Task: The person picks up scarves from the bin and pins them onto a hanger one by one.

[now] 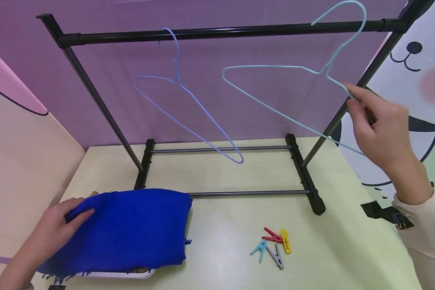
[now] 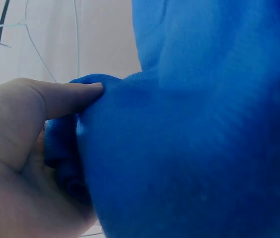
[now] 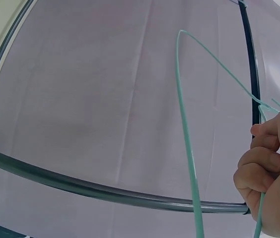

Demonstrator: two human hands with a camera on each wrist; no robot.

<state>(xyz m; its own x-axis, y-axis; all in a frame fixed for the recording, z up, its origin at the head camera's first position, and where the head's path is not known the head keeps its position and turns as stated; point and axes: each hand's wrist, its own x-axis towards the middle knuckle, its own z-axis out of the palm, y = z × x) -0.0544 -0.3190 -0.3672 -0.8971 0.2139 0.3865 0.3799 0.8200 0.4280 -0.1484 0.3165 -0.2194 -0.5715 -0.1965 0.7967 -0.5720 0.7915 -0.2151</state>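
Note:
My right hand (image 1: 382, 129) pinches one shoulder of a pale turquoise wire clothes hanger (image 1: 264, 104), its fingers curled round the wire in the right wrist view. That hanger's hook is level with the rack's top bar; whether it rests on the bar I cannot tell. A lavender-blue hanger (image 1: 203, 108) hangs from the same bar of the black clothes rack (image 1: 232, 32). At lower left my left hand (image 1: 52, 229) grips the edge of a folded blue cloth with fringes (image 1: 130, 229), thumb on top in the left wrist view. The cloth covers most of a white tray (image 1: 119, 275).
Several clothespins (image 1: 275, 245), in red, yellow, blue and grey, lie on the pale tabletop (image 1: 224, 241) to the right of the cloth. The rack's black feet (image 1: 304, 177) stand at the back. Behind it hangs a purple backdrop (image 1: 112, 80).

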